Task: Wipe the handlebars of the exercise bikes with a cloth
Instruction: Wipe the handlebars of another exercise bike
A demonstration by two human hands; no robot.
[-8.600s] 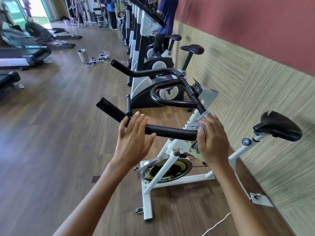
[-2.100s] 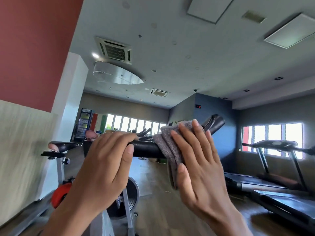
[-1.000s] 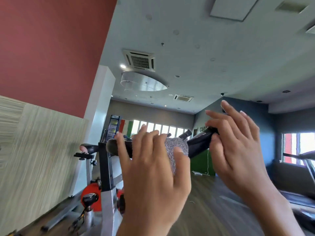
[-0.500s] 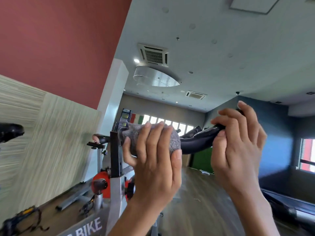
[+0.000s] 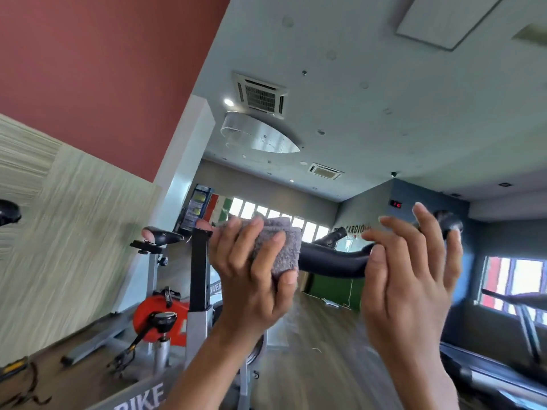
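The black handlebar (image 5: 331, 261) runs across in front of me. A grey cloth (image 5: 284, 250) is wrapped over it next to the upright post. My left hand (image 5: 248, 279) is clamped round that cloth. My right hand (image 5: 411, 279), well apart from the left, curls loosely round the bare bar near its tip. An orange bike (image 5: 154, 315) stands behind, by the wall.

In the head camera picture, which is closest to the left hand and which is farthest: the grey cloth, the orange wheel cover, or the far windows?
1. The grey cloth: in the grip of the left hand, on the handlebar.
2. The orange wheel cover: lower left, on the next bike.
3. The far windows: across the room, behind the hand.
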